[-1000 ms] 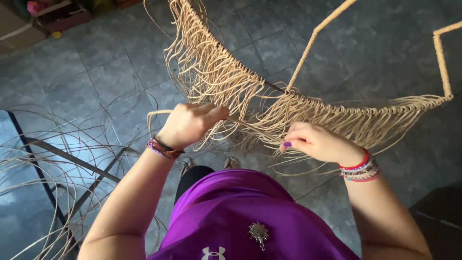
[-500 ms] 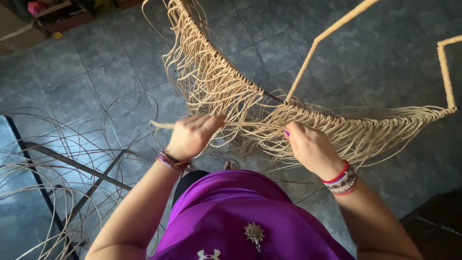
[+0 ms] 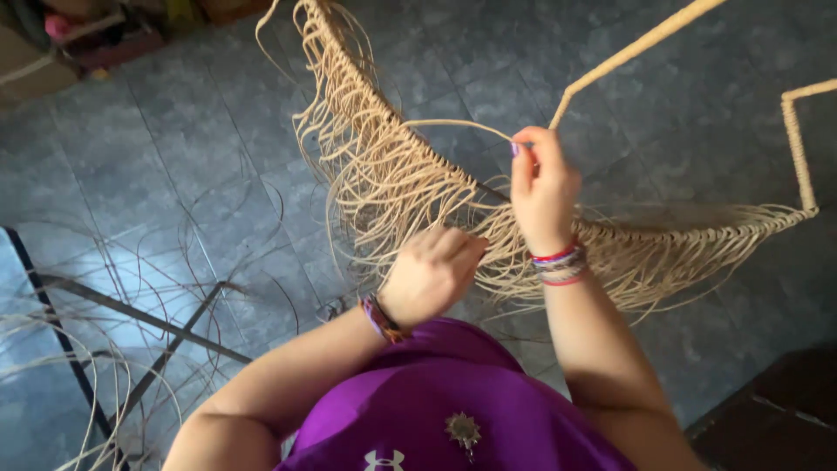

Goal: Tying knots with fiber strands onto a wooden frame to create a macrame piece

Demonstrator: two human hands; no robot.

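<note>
- Now your right hand (image 3: 542, 187) is up high, its grip pinched together on a thin pale cane strand (image 3: 453, 124) that arcs away to the left from your fingertips.
- That strand curves back down into the curved rim of woven tan cane (image 3: 384, 148), which sweeps from the top of the view down toward your hands and then off to the right.
- Your left hand (image 3: 432, 275) sits lower, curled into a fist right against the weave, just below the rim; its grip is closed among the loose strands, though exactly which one it has I cannot tell.
- Loose cane ends (image 3: 663, 270) hang in a fringe under the rim, on both sides of your wrists.
- Two cane-wrapped frame rods stand out of the work: a straight one (image 3: 636, 52) slants up to the right from just beside your right fingertips, and a bent one (image 3: 798, 148) rises at the far right edge.
- Beaded bracelets (image 3: 558, 262) circle your right wrist; a darker band (image 3: 379, 318) circles the left.
- Your purple shirt (image 3: 453, 410) fills the bottom of the view.
- Below everything lies the grey tiled floor (image 3: 174, 131), with a scatter of spare thin cane strands (image 3: 78, 349) over a dark metal frame (image 3: 131, 314) at the lower left.
</note>
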